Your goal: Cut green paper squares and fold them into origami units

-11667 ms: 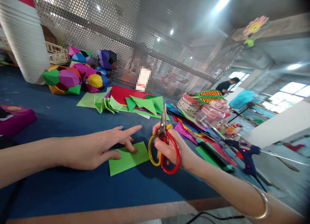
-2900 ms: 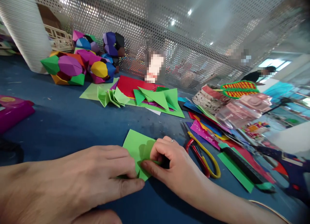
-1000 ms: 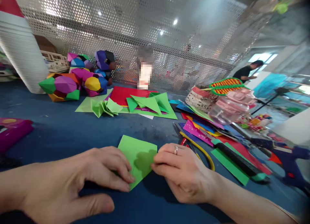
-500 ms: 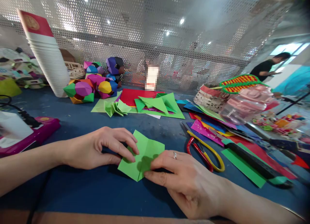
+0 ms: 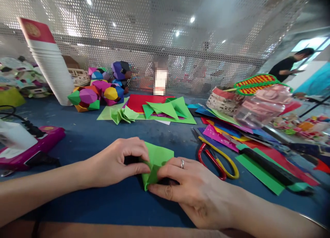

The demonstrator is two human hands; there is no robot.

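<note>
A light green sheet of paper (image 5: 157, 155) lies creased on the blue table between my hands. My left hand (image 5: 129, 160) pinches its left side between thumb and fingers, with that side raised and folded inward. On the right part of the sheet, my right hand (image 5: 183, 186) presses with its fingertips, the thumb at the near corner; a ring sits on one finger. Part of the paper is hidden under the fingers. Scissors (image 5: 219, 159) with red and yellow handles lie just right of my right hand.
Folded green paper pieces (image 5: 123, 114) and a red sheet (image 5: 144, 102) lie behind. A cutter knife (image 5: 270, 166) rests on coloured papers at right. A cup stack (image 5: 51, 66) stands back left, a purple power strip (image 5: 48, 142) left. A person (image 5: 286, 66) stands far right.
My left hand has moved right and closed on the paper's left side, which is now lifted and folded inward. My right hand has shifted slightly left on the sheet.
</note>
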